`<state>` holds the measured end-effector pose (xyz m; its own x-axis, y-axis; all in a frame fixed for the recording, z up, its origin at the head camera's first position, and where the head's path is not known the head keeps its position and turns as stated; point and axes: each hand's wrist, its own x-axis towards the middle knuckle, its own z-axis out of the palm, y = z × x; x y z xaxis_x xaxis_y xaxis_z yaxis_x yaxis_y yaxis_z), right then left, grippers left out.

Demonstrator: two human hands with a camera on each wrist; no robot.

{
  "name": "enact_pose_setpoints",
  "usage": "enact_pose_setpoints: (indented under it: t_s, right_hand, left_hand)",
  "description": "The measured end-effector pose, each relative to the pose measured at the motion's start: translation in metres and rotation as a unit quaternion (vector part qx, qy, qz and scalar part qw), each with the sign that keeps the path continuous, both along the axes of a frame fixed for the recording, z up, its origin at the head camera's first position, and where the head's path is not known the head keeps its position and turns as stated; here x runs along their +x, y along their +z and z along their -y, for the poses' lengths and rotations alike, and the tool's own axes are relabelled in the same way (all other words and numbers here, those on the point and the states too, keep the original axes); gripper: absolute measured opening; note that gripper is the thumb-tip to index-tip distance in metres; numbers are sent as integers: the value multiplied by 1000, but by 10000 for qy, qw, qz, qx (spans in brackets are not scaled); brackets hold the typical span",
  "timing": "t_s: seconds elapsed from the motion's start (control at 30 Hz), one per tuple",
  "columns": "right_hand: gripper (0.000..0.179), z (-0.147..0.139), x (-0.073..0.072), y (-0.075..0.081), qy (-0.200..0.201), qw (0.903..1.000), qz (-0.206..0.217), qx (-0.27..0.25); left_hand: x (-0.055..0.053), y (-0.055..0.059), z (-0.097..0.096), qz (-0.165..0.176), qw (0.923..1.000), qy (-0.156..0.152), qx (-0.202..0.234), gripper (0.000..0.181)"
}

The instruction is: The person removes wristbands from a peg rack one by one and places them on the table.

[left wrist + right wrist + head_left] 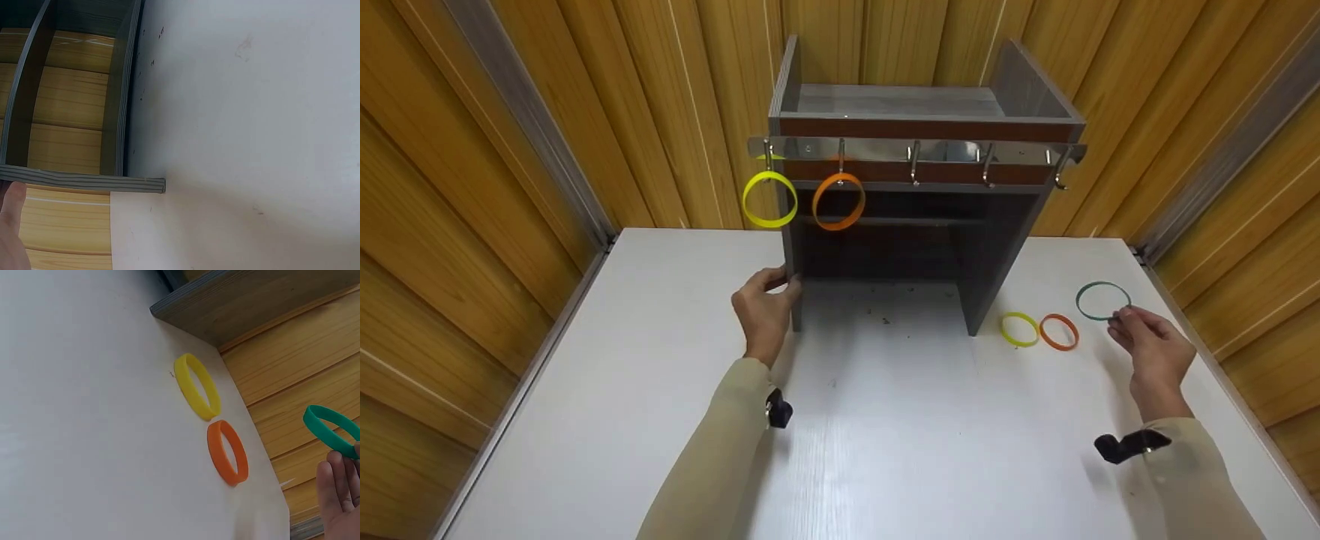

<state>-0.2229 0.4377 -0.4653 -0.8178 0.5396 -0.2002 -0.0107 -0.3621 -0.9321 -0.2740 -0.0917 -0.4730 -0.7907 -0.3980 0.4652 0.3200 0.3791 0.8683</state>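
My right hand [1159, 352] pinches a green silicone wristband [1102, 301] by its near edge, held above the table. In the right wrist view the green wristband [332, 430] stands out from the fingertips. On the table to its left lie a yellow wristband [1020, 330] and an orange wristband [1059, 332], side by side. My left hand [765, 311] grips the left side panel of a grey shelf [1001, 262], thumb at the front edge. Its other fingers are partly hidden. From a metal hook rail [877, 150] hang another yellow wristband [769, 223] and another orange wristband [840, 225].
The shelf stands at the back of a white table [885, 450], with wood-panelled walls [720, 112] on three sides. Three hooks on the right of the rail, including a bare hook [915, 165], carry nothing. Small dark specks dot the tabletop under the shelf.
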Motion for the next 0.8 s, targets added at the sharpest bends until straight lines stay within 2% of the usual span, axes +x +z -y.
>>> enact_pose_setpoints:
  t_s: [0.3,0.57,0.8]
  right_hand:
    - [26,-11,0,-15,-47,9990,447,79]
    - [21,-17,4,-28,-80,9988,478,51]
    - [16,-22,6,-35,-138,9973,717,-59]
  left_hand:
    - [-1,-1,0,-67,9998,-45,160,18]
    - [0,1,0,29,9999,-4,119,18]
    - [2,1,0,77,9999,11,70,19]
